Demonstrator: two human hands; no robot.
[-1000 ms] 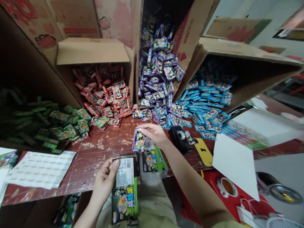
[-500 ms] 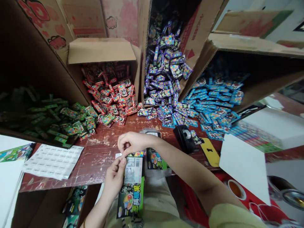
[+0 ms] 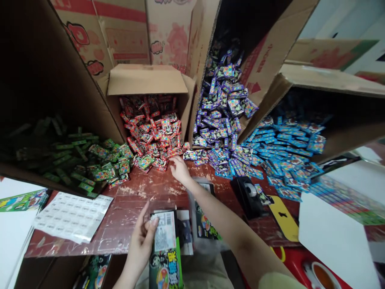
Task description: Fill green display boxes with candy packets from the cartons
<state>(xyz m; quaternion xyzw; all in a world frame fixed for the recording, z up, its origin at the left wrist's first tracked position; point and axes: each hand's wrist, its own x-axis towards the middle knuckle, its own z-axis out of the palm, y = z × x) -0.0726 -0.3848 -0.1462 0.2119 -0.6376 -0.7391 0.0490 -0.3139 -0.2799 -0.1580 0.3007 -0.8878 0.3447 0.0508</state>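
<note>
Four cardboard boxes face the person, each holding one colour of small packets, too many and too overlapped to count. The leftmost box (image 3: 98, 120) holds green packets (image 3: 108, 172); the red-packet box (image 3: 147, 80), its flap lifted, holds red packets (image 3: 153, 136); the tall box (image 3: 204, 28) holds purple packets (image 3: 219, 108); the rightmost box (image 3: 333, 79) holds blue packets (image 3: 282, 148). All four heaps spill onto the tabletop (image 3: 132, 186).

Two hands are at work. The left hand (image 3: 142, 237) has its grip pinched on one black-and-green pack (image 3: 164, 261) with a white label, thumb across the face, index finger stretched out; the pack is at the tabletop's near edge. The right hand (image 3: 179, 169) reaches to the front edge of the red packets, fingers bent; whether its grip has hold of one, I cannot tell.

One black tape dispenser (image 3: 246, 200) and one yellow phone (image 3: 282, 216) lie right of the right forearm, one printed label sheet (image 3: 73, 216) at left, and one mug (image 3: 321, 277) of brown liquid at lower right.
</note>
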